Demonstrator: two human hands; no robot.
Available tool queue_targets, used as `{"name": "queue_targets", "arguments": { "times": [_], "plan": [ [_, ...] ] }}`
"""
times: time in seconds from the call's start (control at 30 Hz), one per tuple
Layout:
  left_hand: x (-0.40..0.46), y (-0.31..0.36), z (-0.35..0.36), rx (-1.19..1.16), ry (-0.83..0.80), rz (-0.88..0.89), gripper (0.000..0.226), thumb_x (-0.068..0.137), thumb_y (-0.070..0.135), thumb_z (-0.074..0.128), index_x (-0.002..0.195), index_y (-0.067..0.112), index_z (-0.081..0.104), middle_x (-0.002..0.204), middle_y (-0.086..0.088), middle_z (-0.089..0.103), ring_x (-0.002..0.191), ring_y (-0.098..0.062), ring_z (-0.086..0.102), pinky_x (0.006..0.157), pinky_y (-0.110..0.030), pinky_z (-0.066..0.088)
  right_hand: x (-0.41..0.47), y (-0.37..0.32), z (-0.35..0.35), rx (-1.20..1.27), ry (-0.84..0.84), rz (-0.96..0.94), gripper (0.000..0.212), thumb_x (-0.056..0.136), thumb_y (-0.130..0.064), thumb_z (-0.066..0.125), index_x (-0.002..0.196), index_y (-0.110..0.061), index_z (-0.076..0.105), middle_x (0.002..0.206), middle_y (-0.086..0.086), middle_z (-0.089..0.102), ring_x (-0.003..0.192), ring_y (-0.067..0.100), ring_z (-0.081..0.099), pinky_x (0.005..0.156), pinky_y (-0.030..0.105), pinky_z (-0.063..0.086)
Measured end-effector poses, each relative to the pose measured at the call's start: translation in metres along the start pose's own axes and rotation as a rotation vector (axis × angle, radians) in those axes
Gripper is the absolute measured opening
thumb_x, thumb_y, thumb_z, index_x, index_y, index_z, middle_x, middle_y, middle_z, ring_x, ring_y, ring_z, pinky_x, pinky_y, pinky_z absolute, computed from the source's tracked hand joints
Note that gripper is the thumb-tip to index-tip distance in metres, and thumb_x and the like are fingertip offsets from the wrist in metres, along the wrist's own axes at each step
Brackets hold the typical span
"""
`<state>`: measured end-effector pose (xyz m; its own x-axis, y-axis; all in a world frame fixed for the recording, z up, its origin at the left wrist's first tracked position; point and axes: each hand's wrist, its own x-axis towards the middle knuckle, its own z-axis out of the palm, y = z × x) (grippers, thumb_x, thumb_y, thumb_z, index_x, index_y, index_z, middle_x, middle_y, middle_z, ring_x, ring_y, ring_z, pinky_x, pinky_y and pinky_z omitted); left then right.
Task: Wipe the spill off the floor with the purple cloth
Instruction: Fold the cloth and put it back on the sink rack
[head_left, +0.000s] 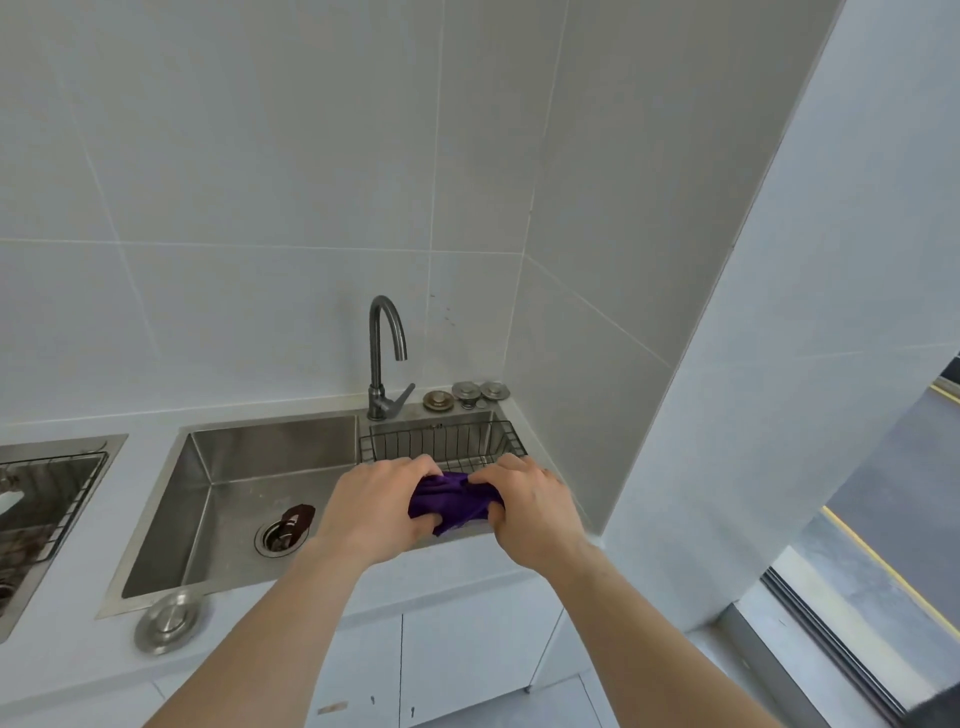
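Filling most of the upper frame, the grey-white tiled wall (260, 182) meets a plain white pillar (831, 312) that slants down the right side. Below them, across the lower left and centre, runs the white counter (150, 457), with white cabinet doors (467, 649) under it at the bottom centre. Set into the counter, the steel sink (249, 467) takes up the centre left; a second basin (47, 499) is cut off by the left edge. Two bare forearms rise from the bottom of the frame to the sink's right end. A black wire basket (441, 441) hangs in the sink's upper right part, just behind the hands. The dark curved faucet (384, 353) stands at the sink's back rim, centre frame. The left hand (374, 504) and the right hand (530, 504) are both curled tight around the purple cloth (452, 501), which is bunched between them above the sink's right end, its ends hidden in the fists. A round steel lid (169, 621) lies on the counter at lower left. The drain (280, 538) sits in the sink floor with a dark brown scrap (300, 514) at its edge. Three small round stoppers (467, 395) rest on the back rim right of the faucet.
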<state>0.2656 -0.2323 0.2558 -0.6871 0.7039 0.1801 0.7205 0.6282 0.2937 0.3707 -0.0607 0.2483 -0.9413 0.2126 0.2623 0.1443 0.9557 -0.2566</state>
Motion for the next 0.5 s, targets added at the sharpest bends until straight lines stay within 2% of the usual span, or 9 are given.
{"name": "queue_targets", "arguments": {
  "times": [0.23, 0.5],
  "plan": [
    [0.068, -0.036, 0.03, 0.002, -0.017, -0.045, 0.044, 0.08, 0.05, 0.071, 0.12, 0.042, 0.056, 0.109, 0.017, 0.071, 0.098, -0.013, 0.066, 0.08, -0.029, 0.049, 0.072, 0.031, 0.04, 0.021, -0.023, -0.02, 0.049, 0.086, -0.005, 0.061, 0.129, -0.028, 0.064, 0.121, -0.003, 0.066, 0.112, 0.024, 0.057, 0.092, 0.038, 0.047],
    [0.184, -0.087, 0.084, 0.02, -0.024, -0.153, 0.048, 0.081, 0.052, 0.07, 0.124, 0.041, 0.053, 0.117, 0.014, 0.07, 0.104, -0.019, 0.066, 0.091, -0.035, 0.05, 0.198, 0.094, 0.105, 0.065, -0.098, -0.05, 0.049, 0.087, -0.005, 0.063, 0.13, -0.029, 0.063, 0.12, -0.005, 0.065, 0.115, 0.023, 0.055, 0.101, 0.043, 0.046]
  ]
}}
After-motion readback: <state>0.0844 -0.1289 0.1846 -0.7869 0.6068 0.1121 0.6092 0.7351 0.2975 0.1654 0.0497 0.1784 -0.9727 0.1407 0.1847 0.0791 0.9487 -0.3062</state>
